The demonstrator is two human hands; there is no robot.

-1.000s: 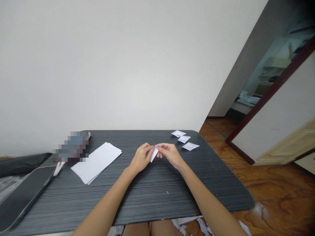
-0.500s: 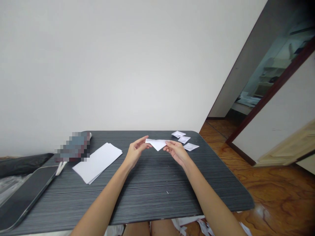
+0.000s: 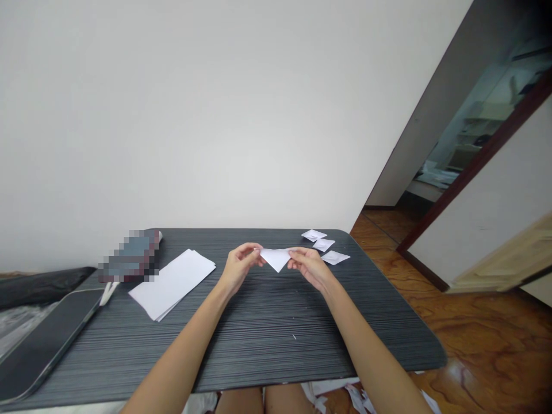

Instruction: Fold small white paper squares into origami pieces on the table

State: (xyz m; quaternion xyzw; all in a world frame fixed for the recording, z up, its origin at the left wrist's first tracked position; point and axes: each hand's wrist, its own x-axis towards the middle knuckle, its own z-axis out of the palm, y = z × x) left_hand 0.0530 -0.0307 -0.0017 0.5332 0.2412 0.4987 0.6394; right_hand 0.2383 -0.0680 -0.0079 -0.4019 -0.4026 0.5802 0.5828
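A small white folded paper triangle (image 3: 276, 259) hangs point-down above the dark striped table (image 3: 259, 339). My left hand (image 3: 240, 269) pinches its left corner. My right hand (image 3: 309, 267) pinches its right corner. Both hands are held a little above the tabletop, near the middle of the table.
Three small folded white paper pieces (image 3: 323, 245) lie at the table's far right. A stack of white paper sheets (image 3: 172, 283) lies to the left, beside a blurred object (image 3: 129, 256). A dark flat device (image 3: 38, 339) sits at the left edge. Paper scraps (image 3: 345, 394) litter the wooden floor.
The paper was a narrow folded piece held close between both hands; it has since been spread out sideways into a wider triangle, with the hands moved apart.
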